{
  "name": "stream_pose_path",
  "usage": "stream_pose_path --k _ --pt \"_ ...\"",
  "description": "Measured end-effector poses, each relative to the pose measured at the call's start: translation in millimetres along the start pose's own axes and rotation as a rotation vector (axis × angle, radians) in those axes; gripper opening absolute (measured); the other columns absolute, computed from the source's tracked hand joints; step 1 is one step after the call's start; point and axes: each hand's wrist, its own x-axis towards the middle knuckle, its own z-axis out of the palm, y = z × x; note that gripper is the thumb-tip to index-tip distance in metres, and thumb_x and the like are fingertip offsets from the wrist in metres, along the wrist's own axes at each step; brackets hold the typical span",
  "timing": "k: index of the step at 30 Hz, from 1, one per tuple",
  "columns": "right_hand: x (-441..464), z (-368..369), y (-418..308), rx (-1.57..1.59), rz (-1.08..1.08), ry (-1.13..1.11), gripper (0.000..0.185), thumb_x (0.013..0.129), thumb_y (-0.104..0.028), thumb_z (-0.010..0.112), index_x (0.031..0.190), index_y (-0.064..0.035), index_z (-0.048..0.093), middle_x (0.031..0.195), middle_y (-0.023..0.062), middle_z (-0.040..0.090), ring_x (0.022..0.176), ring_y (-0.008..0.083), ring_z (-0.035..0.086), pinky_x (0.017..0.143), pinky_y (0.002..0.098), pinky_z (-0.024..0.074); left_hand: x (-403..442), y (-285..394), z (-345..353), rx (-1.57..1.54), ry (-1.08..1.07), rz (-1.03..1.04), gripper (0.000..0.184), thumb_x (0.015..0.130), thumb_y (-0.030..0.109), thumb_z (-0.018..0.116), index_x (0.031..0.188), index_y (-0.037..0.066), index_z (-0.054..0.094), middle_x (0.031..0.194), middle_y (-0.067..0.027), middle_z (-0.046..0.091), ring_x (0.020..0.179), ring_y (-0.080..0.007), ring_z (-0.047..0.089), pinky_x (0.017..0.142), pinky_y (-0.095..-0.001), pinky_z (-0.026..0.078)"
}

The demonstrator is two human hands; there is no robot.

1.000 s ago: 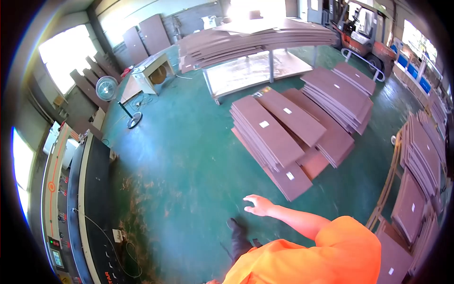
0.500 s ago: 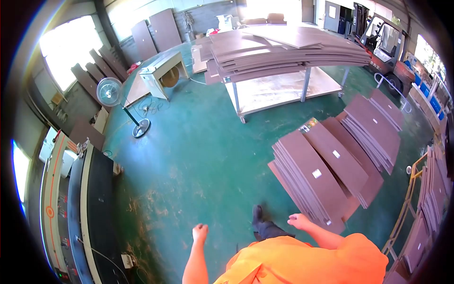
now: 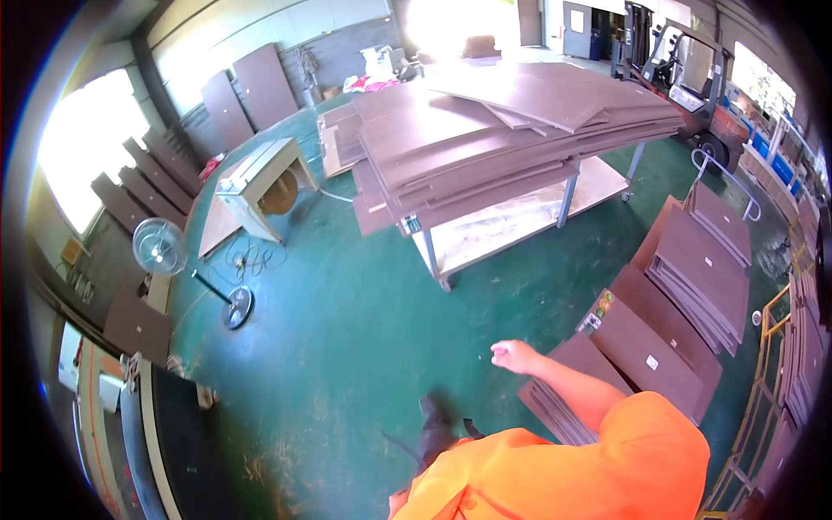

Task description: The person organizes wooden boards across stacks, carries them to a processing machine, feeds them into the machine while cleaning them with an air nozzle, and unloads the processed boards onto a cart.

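One empty right hand (image 3: 515, 356), half-curled, near the wheeled table (image 3: 485, 232); left hand hidden, can't tell; one bump could slide its overhanging boards (image 3: 451, 143)!

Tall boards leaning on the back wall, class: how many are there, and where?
2: the left board and the right board, side by side beyond the small table. More may be hidden behind them.

Brown panels (image 3: 637, 351), flat and rectangular, on the floor (image 3: 347, 373) to your right: overlapping, unevenly fanned stacks. White labels (image 3: 652, 362) on several; coloured stickers (image 3: 601, 308) at one panel's end farther from you.
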Motion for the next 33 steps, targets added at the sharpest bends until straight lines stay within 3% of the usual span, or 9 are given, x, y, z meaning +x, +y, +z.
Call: stream_pose_path --k 5,9,10,12,16,24,26,30,33 --pt "120 -79 21 0.267 0.092 0.301 0.047 0.082 -0.026 0.068 0.117 0.0042 0.061 0.104 0.0141 0.069 0.095 0.02 0.066 0.085 0.0321 0.0515 183 97 -55 -0.409 0.007 -0.307 0.021 0.078 0.019 0.062 0.07 -0.001 0.065 0.062 -0.0078 0.063 0.053 -0.0156 0.058 0.049 -0.031 0.045" --pt "170 -170 28 0.434 0.132 0.52 0.04 0.081 -0.019 0.069 0.114 0.003 0.062 0.097 0.0101 0.069 0.083 0.0173 0.067 0.075 0.0309 0.053 318 279 -129 -0.33 -0.031 0.073 0.022 0.078 0.017 0.061 0.072 -0.005 0.063 0.06 -0.0051 0.06 0.054 -0.0129 0.055 0.05 -0.029 0.043" --pt "177 -200 30 0.437 0.159 0.589 0.038 0.081 -0.014 0.07 0.114 0.0027 0.062 0.095 0.0095 0.068 0.08 0.0153 0.066 0.071 0.0316 0.0534 342 327 -144 -0.265 -0.068 0.137 0.027 0.079 0.018 0.061 0.086 -0.008 0.065 0.068 -0.006 0.064 0.061 -0.0125 0.057 0.057 -0.028 0.045" --pt "198 -260 46 0.778 0.226 0.731 0.036 0.081 -0.018 0.069 0.113 -0.0033 0.062 0.092 0.0069 0.067 0.074 0.0154 0.066 0.065 0.0311 0.0527 369 434 -158 -0.335 -0.065 0.265 0.036 0.08 0.018 0.062 0.102 -0.01 0.063 0.077 -0.0073 0.066 0.069 -0.0121 0.059 0.065 -0.027 0.046" --pt "261 -391 70 0.886 0.279 0.944 0.039 0.085 -0.034 0.066 0.116 -0.0108 0.06 0.099 0.007 0.067 0.08 0.0189 0.066 0.072 0.0341 0.0523 369 596 -142 -0.51 -0.215 0.411 0.045 0.086 0.015 0.064 0.121 -0.012 0.053 0.09 -0.0113 0.069 0.082 -0.015 0.064 0.074 -0.0263 0.049" --pt "412 -625 151 1.05 0.286 1.039 0.063 0.085 -0.052 0.065 0.125 -0.0059 0.051 0.114 0.0114 0.061 0.097 0.0233 0.063 0.08 0.0368 0.0511 363 733 -24 -0.466 -0.448 0.293 0.047 0.089 0.017 0.065 0.124 -0.011 0.051 0.103 -0.0148 0.068 0.093 -0.0187 0.066 0.082 -0.0294 0.05" --pt "438 -652 166 1.065 0.342 1.012 0.053 0.086 -0.045 0.066 0.12 -0.0067 0.055 0.106 0.0095 0.063 0.092 0.0227 0.064 0.079 0.0363 0.051 365 772 -8 -0.363 -0.486 0.334 0.048 0.089 0.019 0.065 0.124 -0.011 0.052 0.104 -0.0147 0.068 0.093 -0.0187 0.066 0.083 -0.03 0.05" --pt "446 -633 164 1.176 0.345 0.981 0.028 0.086 -0.023 0.065 0.106 -0.0052 0.059 0.088 0.0095 0.064 0.068 0.0215 0.065 0.055 0.0328 0.0533 370 846 21 -0.278 -0.549 0.393 0.053 0.089 0.023 0.066 0.127 -0.01 0.05 0.107 -0.0144 0.068 0.1 -0.0193 0.064 0.087 -0.03 0.049" --pt "409 -535 74 1.181 0.194 0.735 0.016 0.084 -0.018 0.066 0.087 -0.0025 0.066 0.077 0.0078 0.065 0.065 0.0194 0.065 0.056 0.0315 0.0543 373 880 44 -0.477 -0.768 0.347 0.074 0.086 0.03 0.07 0.14 -0.006 0.034 0.124 -0.0169 0.059 0.114 -0.0222 0.057 0.095 -0.0337 0.045"
